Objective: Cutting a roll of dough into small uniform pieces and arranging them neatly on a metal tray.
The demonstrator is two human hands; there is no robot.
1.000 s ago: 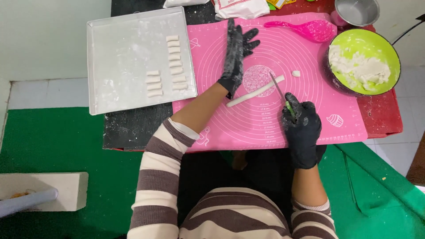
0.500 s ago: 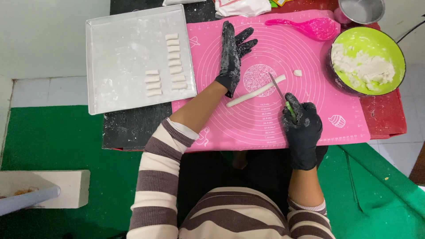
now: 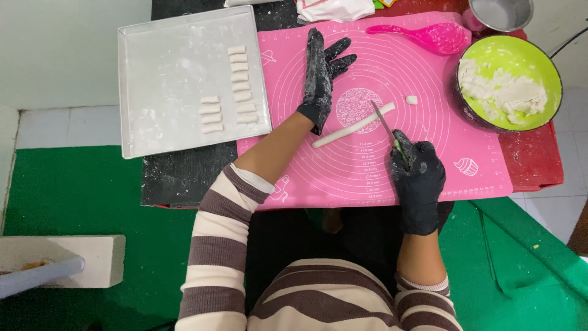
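The right hand, in a black glove, grips a knife with its fingers clamped round the green handle. The blade angles up and left, and its tip meets the right end of a dough rope, a placing that suits cutting short pieces off that end.

The rope lies slantwise near the middle of the pink mat. One small cut piece sits just beside that end, apart from the blade.

The left hand, gloved and dusted with flour, lies flat on the mat above the rope's left end. Its fingers are straight and slightly spread, holding nothing; it does not touch the rope and appears to steady the mat.

A white tray stands at the mat's left edge. It carries two columns of cut pieces toward its right side, within the left hand's reach.

A green bowl of dough stands at the mat's right edge. A pink spoon lies along the mat's top edge.
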